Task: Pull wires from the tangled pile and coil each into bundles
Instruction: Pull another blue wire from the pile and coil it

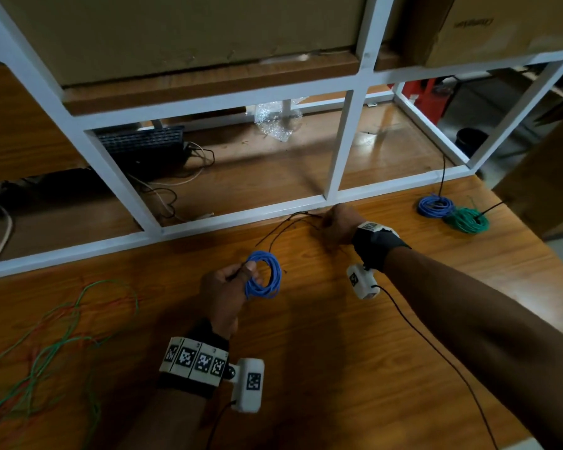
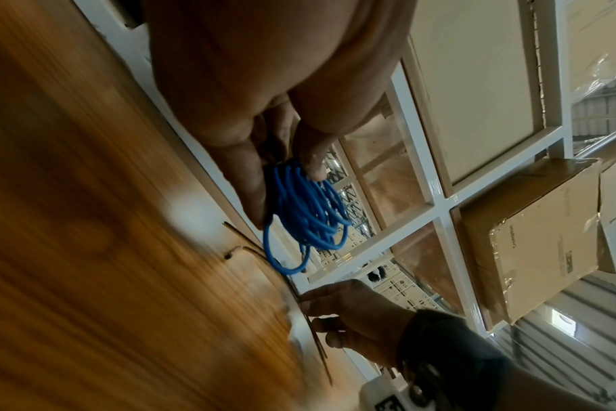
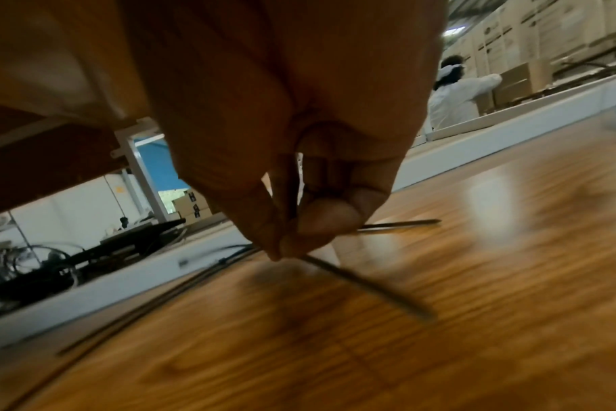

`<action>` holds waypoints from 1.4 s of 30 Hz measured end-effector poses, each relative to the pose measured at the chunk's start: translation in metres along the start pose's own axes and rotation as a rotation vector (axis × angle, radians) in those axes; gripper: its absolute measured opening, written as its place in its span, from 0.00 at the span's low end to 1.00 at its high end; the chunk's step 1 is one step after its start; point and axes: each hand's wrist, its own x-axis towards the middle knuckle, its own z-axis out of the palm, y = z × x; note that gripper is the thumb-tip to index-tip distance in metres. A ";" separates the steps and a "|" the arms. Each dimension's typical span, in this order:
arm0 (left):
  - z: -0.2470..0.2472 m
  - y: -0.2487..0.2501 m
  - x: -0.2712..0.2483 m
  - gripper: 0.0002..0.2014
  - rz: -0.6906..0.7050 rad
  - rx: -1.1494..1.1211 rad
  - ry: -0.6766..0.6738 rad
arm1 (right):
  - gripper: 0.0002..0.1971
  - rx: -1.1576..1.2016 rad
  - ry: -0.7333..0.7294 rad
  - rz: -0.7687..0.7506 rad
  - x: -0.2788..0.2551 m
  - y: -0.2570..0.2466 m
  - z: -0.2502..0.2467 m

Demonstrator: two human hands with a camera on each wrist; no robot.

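My left hand [image 1: 228,287] pinches a coiled blue wire bundle [image 1: 263,275] just above the wooden table; the left wrist view shows the same blue coil [image 2: 306,211] hanging from thumb and fingers. Farther back, near the white frame, my right hand [image 1: 337,224] pinches thin black ties [image 1: 286,227] lying on the table; in the right wrist view its fingertips [image 3: 320,222] close on a black tie [image 3: 370,280]. A loose tangle of green and red wires [image 1: 46,345] lies at the left. Finished blue [image 1: 435,206] and green [image 1: 467,219] coils sit at the far right.
A white metal frame [image 1: 241,216] runs across the back of the table [image 1: 338,368], with a cardboard box [image 1: 182,34] on a shelf above. Behind the frame lie a black device [image 1: 143,147], cables and crumpled plastic [image 1: 278,120]. A person in white [image 3: 457,94] stands in the distance.
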 end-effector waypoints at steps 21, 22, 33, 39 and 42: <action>-0.002 -0.002 -0.044 0.09 0.162 -0.176 0.277 | 0.05 1.442 0.253 0.215 -0.218 -0.069 0.069; -0.002 -0.002 -0.048 0.09 0.179 -0.175 0.284 | 0.05 1.462 0.250 0.224 -0.222 -0.072 0.072; -0.011 -0.002 -0.069 0.03 0.259 -0.040 0.289 | 0.06 1.423 0.310 0.280 -0.247 -0.090 0.091; -0.013 0.000 -0.079 0.03 0.340 0.078 0.271 | 0.05 1.446 0.300 0.287 -0.252 -0.095 0.093; -0.010 -0.002 -0.086 0.06 0.357 0.072 0.240 | 0.04 1.530 0.223 0.327 -0.253 -0.101 0.091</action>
